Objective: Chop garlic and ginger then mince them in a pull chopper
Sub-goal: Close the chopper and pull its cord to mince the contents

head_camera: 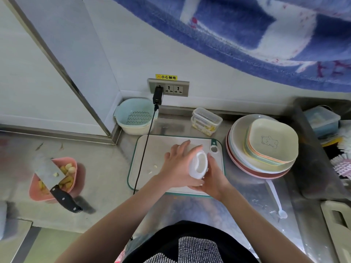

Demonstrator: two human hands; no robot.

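Above the cutting board (152, 158), at the centre of the steel worktop (106, 162), both hands hold the white pull chopper (198, 165), which is tilted on its side. The left hand (177, 164) lies along its left flank with fingers extended towards the wall; the right hand (213, 176) cups its right and lower side, fingers curled beneath it. A few pale garlic fragments (154, 167) rest on the board, left of the hands. Well to the left, a pink dish (75, 166) contains garlic cloves and ginger pieces (68, 168); a cleaver (55, 178) lies across its rim, black handle pointing towards the person. At right stands a stack of plates and square dishes (266, 147). Behind the board are a lidded clear container (206, 118) and a pale green colander (135, 115). A white plastic spoon (277, 202) lies at lower right.
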